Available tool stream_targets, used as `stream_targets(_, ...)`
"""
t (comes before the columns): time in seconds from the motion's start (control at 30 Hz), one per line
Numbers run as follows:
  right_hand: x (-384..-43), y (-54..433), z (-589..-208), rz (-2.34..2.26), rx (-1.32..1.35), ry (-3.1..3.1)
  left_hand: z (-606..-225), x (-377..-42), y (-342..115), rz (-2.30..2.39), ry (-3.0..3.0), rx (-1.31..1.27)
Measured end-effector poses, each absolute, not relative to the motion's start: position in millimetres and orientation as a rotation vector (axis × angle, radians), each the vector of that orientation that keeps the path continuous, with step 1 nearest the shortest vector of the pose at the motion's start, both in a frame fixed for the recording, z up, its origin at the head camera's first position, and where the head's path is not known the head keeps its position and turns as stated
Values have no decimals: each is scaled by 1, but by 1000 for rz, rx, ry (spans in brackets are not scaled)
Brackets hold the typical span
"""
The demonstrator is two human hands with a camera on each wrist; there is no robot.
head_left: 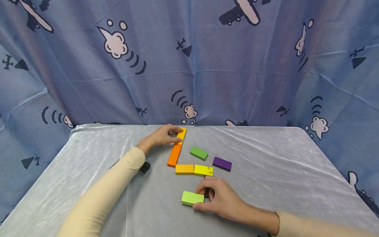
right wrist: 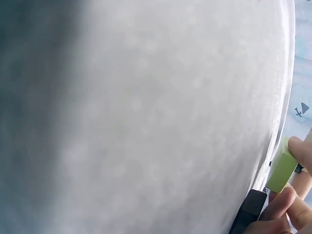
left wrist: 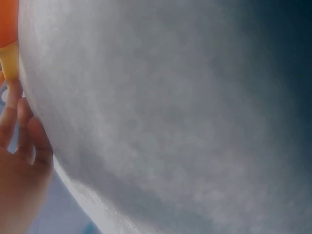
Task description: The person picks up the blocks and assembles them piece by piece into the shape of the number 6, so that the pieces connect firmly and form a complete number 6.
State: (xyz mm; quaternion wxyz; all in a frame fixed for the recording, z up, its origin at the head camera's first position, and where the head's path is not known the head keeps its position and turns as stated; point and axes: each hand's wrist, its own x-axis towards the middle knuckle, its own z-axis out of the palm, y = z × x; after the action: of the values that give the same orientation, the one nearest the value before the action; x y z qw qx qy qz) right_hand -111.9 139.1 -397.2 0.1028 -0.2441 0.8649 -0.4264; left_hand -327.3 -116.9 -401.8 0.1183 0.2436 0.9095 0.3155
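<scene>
Grey crushed-velvet cloth covers the worktop (head_left: 281, 177) in the head view — seven smooth, oblong blocks bright against it. The left hand (head_left: 163, 135) pinches an amber block (head_left: 182, 134) near the far edge, meeting an orange block (head_left: 174, 155) end to end; the right hand (head_left: 220, 197) grips a lime block (head_left: 190, 198). Between lie a second amber block (head_left: 184, 169), one yellow block (head_left: 202, 170), one green block (head_left: 199, 153) and one purple block (head_left: 222, 164), with cloth stretching rightward. Left wrist: fingers at the amber block. Right wrist: lime block pinched — a black piece (right wrist: 249, 212) beside it.
</scene>
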Motion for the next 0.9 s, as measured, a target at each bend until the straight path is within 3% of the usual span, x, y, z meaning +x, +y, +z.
stream_targets(0.9, -110, 139, -399, -1200, -737, 2617, -402, -328, -116, 933, 2653, 728)
